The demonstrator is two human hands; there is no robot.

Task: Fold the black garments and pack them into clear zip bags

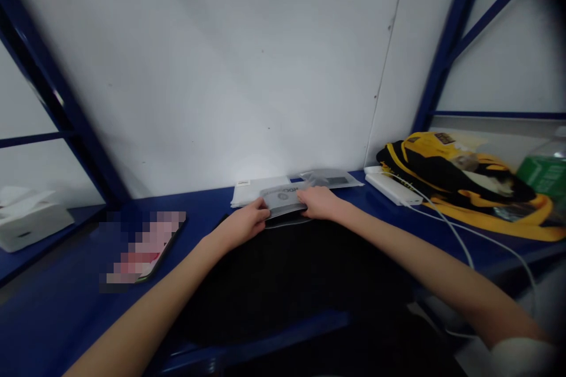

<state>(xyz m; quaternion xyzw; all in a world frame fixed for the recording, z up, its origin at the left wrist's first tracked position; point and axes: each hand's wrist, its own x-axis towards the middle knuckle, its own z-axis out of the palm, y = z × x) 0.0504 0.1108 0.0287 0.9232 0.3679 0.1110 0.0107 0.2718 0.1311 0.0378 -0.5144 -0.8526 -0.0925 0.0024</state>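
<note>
A translucent grey plastic pouch (pixel 283 199) with dark printing is held between my two hands, its near edge parted. My left hand (pixel 250 221) pinches its left end, thumb on top. At the right end, my right hand (pixel 321 202) has its fingers closed on the pouch. Beneath and in front of the hands spreads a large black cloth item (pixel 305 277). White flat packets (pixel 247 189) lie just behind the pouch, and another clear bag (pixel 338 179) rests behind my right hand.
A phone (pixel 159 247), partly pixelated, lies on the blue table (pixel 194 206) at left, near a tissue box (pixel 35 221). On the right are a white power bank (pixel 392 188) with cables, a black and yellow bag (pixel 464 171) and a green-labelled bottle (pixel 546 168). A white wall stands behind.
</note>
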